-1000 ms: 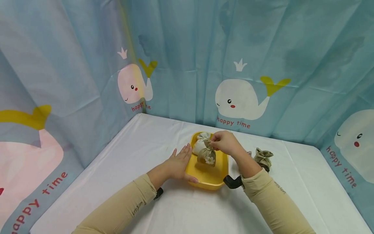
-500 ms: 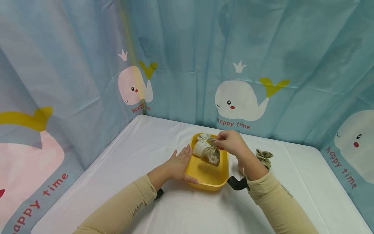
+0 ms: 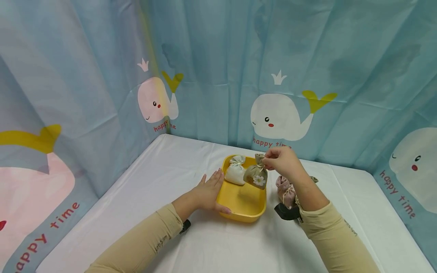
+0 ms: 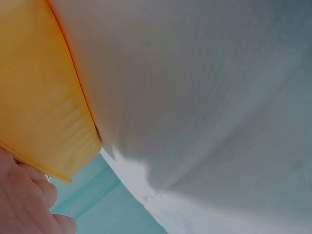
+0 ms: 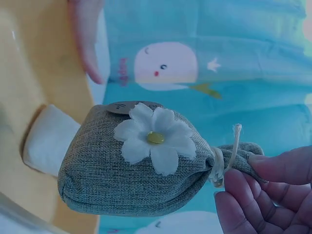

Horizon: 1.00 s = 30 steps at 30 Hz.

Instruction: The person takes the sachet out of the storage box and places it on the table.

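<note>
My right hand [image 3: 282, 161] pinches the gathered neck of a greenish-brown sachet bag [image 5: 131, 161] with a white cloth flower on its front. The bag hangs over the right side of the yellow tray [image 3: 239, 212]. In the right wrist view, thumb and fingers close on the fabric above the tied cord. A white sachet bag [image 3: 235, 172] sits in the tray's far left corner. My left hand [image 3: 207, 192] lies along the tray's left side, fingers straight, against the rim; the left wrist view shows its fingers by the tray's edge.
A pinkish sachet bag [image 3: 286, 190] lies on the white-covered table [image 3: 191, 242] right of the tray, partly behind the right wrist. Part of another olive bag [image 3: 313, 179] peeks out beyond the forearm. A blue whale-print curtain [image 3: 211, 76] hangs behind the table.
My right hand has moved right and slightly up with the greenish-brown sachet bag, from beside the white one to the tray's right side. The left hand has stayed at the tray.
</note>
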Available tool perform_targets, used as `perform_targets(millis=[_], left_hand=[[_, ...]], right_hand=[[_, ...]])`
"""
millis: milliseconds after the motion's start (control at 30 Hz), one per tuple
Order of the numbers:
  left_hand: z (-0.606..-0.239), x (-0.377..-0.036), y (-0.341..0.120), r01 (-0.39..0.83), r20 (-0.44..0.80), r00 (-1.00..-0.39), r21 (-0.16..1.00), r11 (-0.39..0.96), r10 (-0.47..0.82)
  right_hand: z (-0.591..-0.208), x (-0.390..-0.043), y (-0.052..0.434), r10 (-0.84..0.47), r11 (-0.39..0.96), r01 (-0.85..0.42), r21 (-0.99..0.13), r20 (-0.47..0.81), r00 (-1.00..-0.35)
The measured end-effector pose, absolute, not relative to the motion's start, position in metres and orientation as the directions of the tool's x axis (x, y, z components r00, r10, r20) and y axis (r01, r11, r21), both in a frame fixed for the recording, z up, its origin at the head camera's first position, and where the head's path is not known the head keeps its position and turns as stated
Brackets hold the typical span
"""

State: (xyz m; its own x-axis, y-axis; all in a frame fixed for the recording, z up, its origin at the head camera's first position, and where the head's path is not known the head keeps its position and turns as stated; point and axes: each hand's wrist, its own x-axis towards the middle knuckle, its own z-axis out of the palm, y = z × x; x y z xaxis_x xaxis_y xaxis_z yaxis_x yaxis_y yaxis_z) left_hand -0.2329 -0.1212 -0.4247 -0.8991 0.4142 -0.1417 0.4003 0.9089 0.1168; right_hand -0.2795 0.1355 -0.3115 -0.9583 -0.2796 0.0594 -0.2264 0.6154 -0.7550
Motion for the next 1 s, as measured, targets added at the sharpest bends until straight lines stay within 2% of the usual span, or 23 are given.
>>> perform_targets(millis=[300,600,1000], left_hand=[[-0.424,-0.233,-0.122,0.388,-0.144,-0.903,0.126,0.913,0.404],[-0.423,-0.232,-0.122,0.388,-0.149,-0.902,0.133,0.912,0.406],[-0.422,-0.232,-0.12,0.387,-0.154,-0.902,0.121,0.914,0.403]], right_hand=[[-0.293,-0.275,0.168,-0.225,0.606,-0.191,-0.772,0.064,-0.972],[-0.285,-0.269,0.2,-0.208,0.578,-0.219,-0.786,0.117,-0.971],[-0.28,-0.256,0.247,-0.127,0.616,-0.17,-0.769,0.116,-0.985]])
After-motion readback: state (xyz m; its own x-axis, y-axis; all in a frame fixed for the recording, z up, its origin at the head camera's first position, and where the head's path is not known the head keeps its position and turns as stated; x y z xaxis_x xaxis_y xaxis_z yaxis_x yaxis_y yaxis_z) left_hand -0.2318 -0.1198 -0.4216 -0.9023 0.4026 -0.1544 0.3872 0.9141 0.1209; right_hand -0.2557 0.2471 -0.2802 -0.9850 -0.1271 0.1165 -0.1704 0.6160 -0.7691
